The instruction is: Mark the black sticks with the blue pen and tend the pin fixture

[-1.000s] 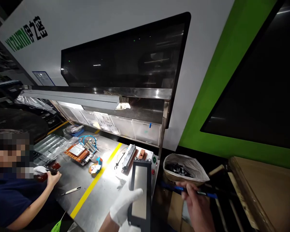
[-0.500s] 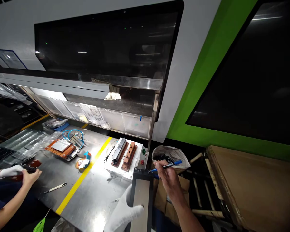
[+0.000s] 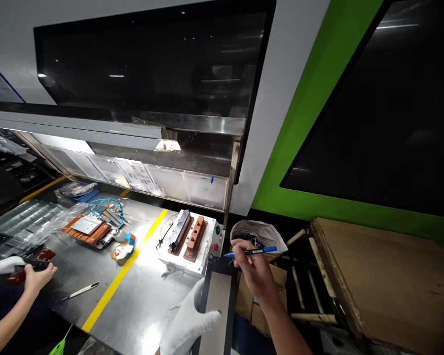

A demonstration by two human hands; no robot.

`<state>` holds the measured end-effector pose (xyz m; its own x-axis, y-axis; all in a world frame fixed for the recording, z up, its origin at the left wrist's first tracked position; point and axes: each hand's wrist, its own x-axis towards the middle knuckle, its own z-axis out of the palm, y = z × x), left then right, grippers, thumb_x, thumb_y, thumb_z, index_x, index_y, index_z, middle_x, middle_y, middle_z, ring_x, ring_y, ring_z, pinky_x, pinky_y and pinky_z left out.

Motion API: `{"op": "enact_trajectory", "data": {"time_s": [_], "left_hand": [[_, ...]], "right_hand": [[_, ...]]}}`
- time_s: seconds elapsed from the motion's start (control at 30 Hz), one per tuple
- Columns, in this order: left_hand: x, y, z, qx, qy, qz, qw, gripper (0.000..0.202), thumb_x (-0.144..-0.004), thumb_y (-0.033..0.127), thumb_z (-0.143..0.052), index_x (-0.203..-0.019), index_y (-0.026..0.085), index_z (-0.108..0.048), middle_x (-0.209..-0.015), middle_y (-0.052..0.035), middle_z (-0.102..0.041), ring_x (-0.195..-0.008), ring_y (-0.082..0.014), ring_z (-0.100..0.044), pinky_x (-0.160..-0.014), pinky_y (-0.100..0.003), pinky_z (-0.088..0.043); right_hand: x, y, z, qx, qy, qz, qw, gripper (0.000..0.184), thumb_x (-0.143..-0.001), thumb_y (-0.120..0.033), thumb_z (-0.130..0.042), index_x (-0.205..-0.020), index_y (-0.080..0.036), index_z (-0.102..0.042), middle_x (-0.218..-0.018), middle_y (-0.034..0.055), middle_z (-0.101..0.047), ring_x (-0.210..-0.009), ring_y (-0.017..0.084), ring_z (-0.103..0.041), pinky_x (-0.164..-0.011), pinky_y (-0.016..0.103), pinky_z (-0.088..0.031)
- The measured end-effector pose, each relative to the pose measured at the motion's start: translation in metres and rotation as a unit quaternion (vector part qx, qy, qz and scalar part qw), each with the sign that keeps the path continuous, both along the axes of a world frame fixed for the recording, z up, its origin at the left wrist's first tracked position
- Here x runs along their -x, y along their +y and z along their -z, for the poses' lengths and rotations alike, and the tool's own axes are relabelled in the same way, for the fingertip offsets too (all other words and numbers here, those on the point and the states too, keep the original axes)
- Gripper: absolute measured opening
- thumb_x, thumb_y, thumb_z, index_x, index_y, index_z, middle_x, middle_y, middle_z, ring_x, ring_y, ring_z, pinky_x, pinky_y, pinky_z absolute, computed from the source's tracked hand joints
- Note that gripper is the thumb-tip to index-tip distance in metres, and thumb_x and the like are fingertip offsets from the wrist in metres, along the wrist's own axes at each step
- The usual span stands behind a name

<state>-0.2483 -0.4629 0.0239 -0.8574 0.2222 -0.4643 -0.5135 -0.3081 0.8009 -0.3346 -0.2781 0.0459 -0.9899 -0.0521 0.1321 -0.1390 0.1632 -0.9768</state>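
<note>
Head view at a steel workbench [image 3: 107, 296]. The gloved left hand [image 3: 192, 323], at six o'clock in the frame, grips a long black-framed panel [image 3: 217, 301] by its left edge, thumb across the frame, which steadies its pale face upward. The bare right hand [image 3: 253, 268], at the panel's one o'clock, pinches a blue-capped pen [image 3: 249, 252] in a writing grip, tip aimed at the panel's far end, seemingly for marking. A white fixture block [image 3: 188, 241] with copper-coloured bars lies at the panel's eleven o'clock; a bag of dark parts [image 3: 257, 234] sits at twelve. At nine o'clock, a co-worker's hands [image 3: 37, 276] hold a small dark part.
</note>
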Motion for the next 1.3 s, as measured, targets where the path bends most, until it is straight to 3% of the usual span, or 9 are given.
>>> {"op": "enact_trajectory", "data": {"time_s": [0.13, 0.27, 0.37, 0.43, 0.53, 0.63, 0.73, 1.13, 1.3], "left_hand": [[0.004, 0.001, -0.004, -0.005, 0.015, 0.008, 1.0, 0.078, -0.063, 0.032, -0.091, -0.135, 0.027, -0.06, -0.128, -0.013, -0.07, -0.124, -0.0371, -0.062, -0.106, -0.048, -0.051], [0.005, -0.003, 0.001, -0.031, 0.021, 0.026, 0.999, 0.075, -0.065, 0.026, -0.089, -0.133, 0.024, -0.058, -0.131, -0.014, -0.069, -0.115, -0.032, -0.068, -0.099, -0.041, -0.054], [0.006, -0.005, 0.005, -0.044, 0.022, 0.018, 0.999, 0.078, -0.066, 0.025, -0.089, -0.136, 0.023, -0.054, -0.129, -0.0153, -0.069, -0.114, -0.0318, -0.068, -0.097, -0.041, -0.055], [0.007, -0.006, 0.004, -0.058, 0.014, -0.022, 0.998, 0.083, -0.067, 0.028, -0.089, -0.14, 0.023, -0.051, -0.13, -0.0159, -0.069, -0.117, -0.0333, -0.067, -0.098, -0.043, -0.055], [0.01, -0.006, -0.003, -0.11, -0.026, -0.129, 0.985, 0.084, -0.072, 0.032, -0.085, -0.146, 0.028, -0.045, -0.135, -0.0135, -0.067, -0.118, -0.033, -0.068, -0.101, -0.045, -0.055], [0.017, -0.007, -0.012, -0.152, -0.074, -0.23, 0.958, 0.08, -0.079, 0.032, -0.078, -0.149, 0.037, -0.041, -0.135, -0.009, -0.068, -0.114, -0.0307, -0.071, -0.099, -0.047, -0.058], [0.025, -0.011, -0.015, -0.143, -0.083, -0.287, 0.944, 0.076, -0.08, 0.029, -0.077, -0.147, 0.039, -0.043, -0.131, -0.0068, -0.07, -0.111, -0.0298, -0.072, -0.093, -0.046, -0.06], [0.036, -0.016, -0.017, -0.119, -0.067, -0.295, 0.946, 0.072, -0.079, 0.031, -0.079, -0.144, 0.035, -0.048, -0.134, -0.0068, -0.069, -0.113, -0.0286, -0.071, -0.094, -0.042, -0.062], [0.036, -0.013, -0.025, -0.128, -0.051, -0.317, 0.938, 0.07, -0.081, 0.025, -0.077, -0.144, 0.033, -0.048, -0.123, -0.0063, -0.073, -0.111, -0.0285, -0.072, -0.094, -0.042, -0.061]], "right_hand": [[0.009, -0.012, 0.003, -0.047, 0.032, -0.054, 0.997, 0.046, -0.1, -0.053, -0.05, -0.068, -0.02, -0.058, -0.098, 0.0078, -0.069, -0.118, 0.025, -0.06, -0.095, 0.033, -0.047], [0.014, -0.02, 0.009, -0.059, 0.027, -0.057, 0.996, 0.042, -0.099, -0.055, -0.049, -0.079, -0.02, -0.062, -0.079, 0.004, -0.066, -0.09, 0.021, -0.065, -0.08, 0.03, -0.049], [0.012, -0.02, 0.01, -0.042, 0.019, 0.016, 0.999, 0.044, -0.099, -0.059, -0.048, -0.098, -0.019, -0.067, -0.069, 0.0009, -0.061, -0.068, 0.017, -0.06, -0.066, 0.028, -0.049], [0.004, -0.017, 0.012, -0.03, 0.021, 0.07, 0.997, 0.044, -0.099, -0.058, -0.049, -0.105, -0.018, -0.067, -0.072, 0.0016, -0.062, -0.067, 0.017, -0.06, -0.065, 0.028, -0.05], [-0.02, -0.008, 0.018, -0.02, 0.046, 0.098, 0.994, 0.032, -0.1, -0.048, -0.053, -0.104, -0.02, -0.066, -0.097, 0.0072, -0.07, -0.079, 0.017, -0.067, -0.073, 0.028, -0.055], [-0.052, 0.0, 0.028, -0.059, 0.104, 0.066, 0.991, 0.017, -0.099, -0.036, -0.056, -0.098, -0.022, -0.066, -0.119, 0.009, -0.068, -0.101, 0.019, -0.068, -0.082, 0.028, -0.057], [-0.078, 0.004, 0.031, -0.113, 0.164, 0.012, 0.98, 0.009, -0.097, -0.025, -0.057, -0.096, -0.023, -0.066, -0.117, 0.0083, -0.068, -0.112, 0.021, -0.065, -0.087, 0.029, -0.057], [-0.083, -0.001, 0.021, -0.173, 0.214, -0.005, 0.961, 0.012, -0.095, -0.016, -0.054, -0.092, -0.025, -0.06, -0.091, 0.0038, -0.072, -0.114, 0.023, -0.064, -0.095, 0.037, -0.055], [-0.087, -0.008, 0.025, -0.184, 0.255, -0.07, 0.947, 0.02, -0.089, -0.014, -0.062, -0.102, -0.029, -0.062, -0.088, -0.0008, -0.073, -0.13, 0.025, -0.057, -0.117, 0.048, -0.037]]}}
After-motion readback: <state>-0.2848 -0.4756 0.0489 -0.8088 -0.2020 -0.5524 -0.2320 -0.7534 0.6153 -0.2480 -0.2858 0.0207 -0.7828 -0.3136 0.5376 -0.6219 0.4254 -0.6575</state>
